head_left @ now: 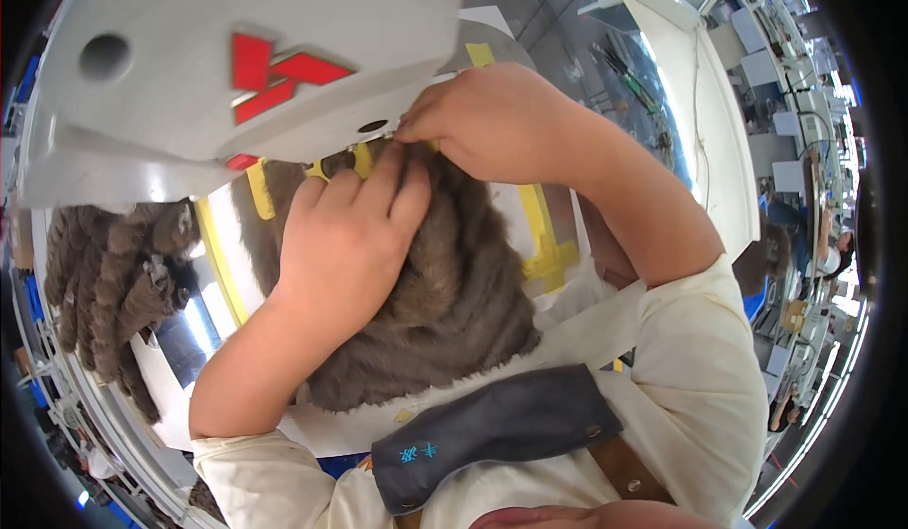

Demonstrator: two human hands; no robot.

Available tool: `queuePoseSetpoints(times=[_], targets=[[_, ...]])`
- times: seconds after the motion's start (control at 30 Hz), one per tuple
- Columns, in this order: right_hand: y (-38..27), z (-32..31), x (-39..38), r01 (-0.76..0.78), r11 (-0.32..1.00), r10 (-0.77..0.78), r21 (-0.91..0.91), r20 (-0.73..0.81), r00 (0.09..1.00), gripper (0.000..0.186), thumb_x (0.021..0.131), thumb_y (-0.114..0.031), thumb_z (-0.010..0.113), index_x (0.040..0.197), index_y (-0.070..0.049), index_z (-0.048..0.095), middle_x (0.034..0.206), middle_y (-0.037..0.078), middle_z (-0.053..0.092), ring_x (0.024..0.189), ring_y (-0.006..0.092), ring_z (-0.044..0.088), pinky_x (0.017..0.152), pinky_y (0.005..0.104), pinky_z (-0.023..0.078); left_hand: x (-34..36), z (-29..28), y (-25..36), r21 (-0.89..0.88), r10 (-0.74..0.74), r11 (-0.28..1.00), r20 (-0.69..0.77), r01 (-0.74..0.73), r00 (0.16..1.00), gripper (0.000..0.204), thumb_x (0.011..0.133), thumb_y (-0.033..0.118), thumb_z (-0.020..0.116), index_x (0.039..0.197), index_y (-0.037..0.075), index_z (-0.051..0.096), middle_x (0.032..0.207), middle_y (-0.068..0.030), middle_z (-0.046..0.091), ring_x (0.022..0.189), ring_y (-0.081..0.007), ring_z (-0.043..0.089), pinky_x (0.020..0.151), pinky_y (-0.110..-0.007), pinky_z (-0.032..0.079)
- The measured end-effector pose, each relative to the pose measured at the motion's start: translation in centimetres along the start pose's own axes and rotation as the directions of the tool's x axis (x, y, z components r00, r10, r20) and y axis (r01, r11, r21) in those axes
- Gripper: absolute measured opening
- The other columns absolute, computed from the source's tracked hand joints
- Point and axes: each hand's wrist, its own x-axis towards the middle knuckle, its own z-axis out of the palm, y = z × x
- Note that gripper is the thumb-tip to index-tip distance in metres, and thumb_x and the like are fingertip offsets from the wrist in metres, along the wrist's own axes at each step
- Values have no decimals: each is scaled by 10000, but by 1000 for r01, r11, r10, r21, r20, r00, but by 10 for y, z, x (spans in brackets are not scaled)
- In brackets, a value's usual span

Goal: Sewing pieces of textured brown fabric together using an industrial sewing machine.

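Observation:
A piece of brown-grey fur point(473, 293) lies in front of me, its near edge toward my body. My left hand point(345, 231) rests palm down on it, fingers apart and reaching toward the underside of a pale grey machine head point(170, 85) with a red emblem. Just to the right, my right hand point(506, 118) is closed in a pinch at the machine's lower edge, beside the fur's far end. What its fingertips hold is hidden. Fingers and machine cover most of the spot where the fur meets the machine.
Rolled brown fur strips point(113, 283) are heaped at the left. Yellow tape point(549, 250) is stuck on the work surface right of the fur. Thin tools point(629, 85) lie on the shiny surface at the far right. A dark grey padded band point(492, 439) crosses my chest.

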Motion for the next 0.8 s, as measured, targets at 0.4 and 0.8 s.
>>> queuePoseSetpoints(times=[0.4,0.8], targets=[[-7,4,4,-45,999,46,16,-36,998,301,876,-90,571,1063,-101,807,1103,78,775,975,329,722,841,439,585,-18,0,13,-54,21,998,27,-19,999,431,790,164,630,1169,-34,692,1198,-212,729,740,-174,615,714,-322,460],[-6,-1,10,-168,979,169,115,6,986,254,867,-99,585,1025,-41,776,958,192,737,926,409,689,809,473,549,-19,2,15,-33,-70,997,121,75,990,523,831,150,627,1331,-6,631,1345,-176,684,705,-138,637,687,-296,485]])
